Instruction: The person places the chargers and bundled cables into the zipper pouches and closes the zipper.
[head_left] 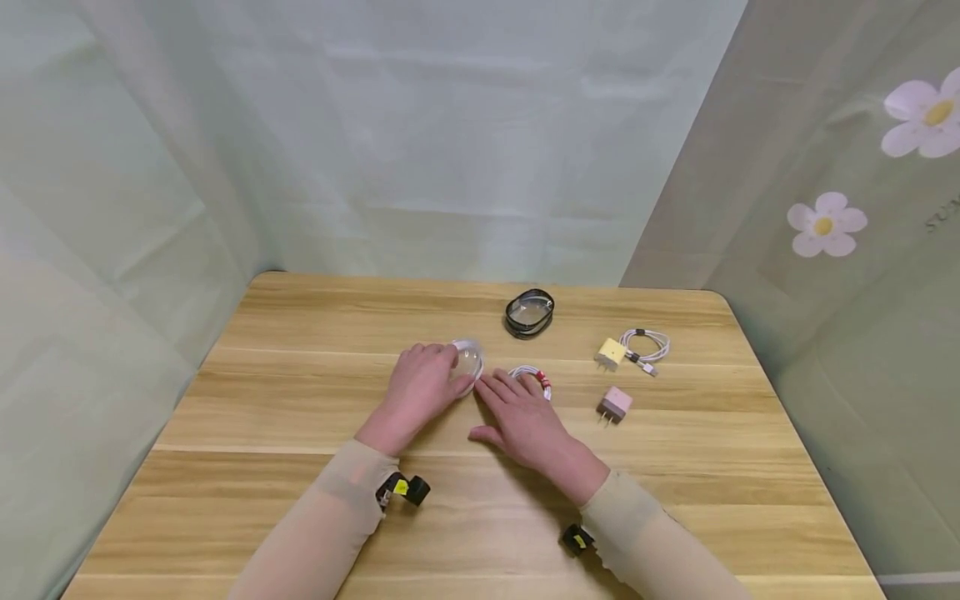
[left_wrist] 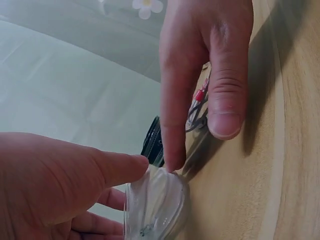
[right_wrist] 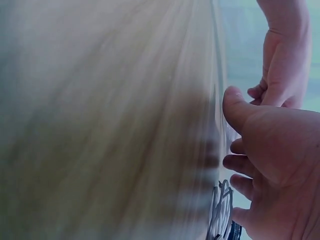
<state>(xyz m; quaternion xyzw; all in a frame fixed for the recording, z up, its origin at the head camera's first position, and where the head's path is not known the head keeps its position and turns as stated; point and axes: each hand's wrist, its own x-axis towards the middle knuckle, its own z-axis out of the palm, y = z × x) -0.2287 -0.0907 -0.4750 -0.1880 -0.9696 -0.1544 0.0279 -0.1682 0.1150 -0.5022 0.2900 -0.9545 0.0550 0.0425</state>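
Pinching the clear round case (head_left: 470, 360) in the left hand (head_left: 420, 379); touching its edge with the outstretched right hand (head_left: 528, 423). Sitting midway between the worktop's (head_left: 247, 500) side edges. Probably light, flexible, slippery; best held by the rim.

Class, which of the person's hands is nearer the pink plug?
Right. The right hand is left of the pink plug; the left hand is farther left, holding the clear pouch.
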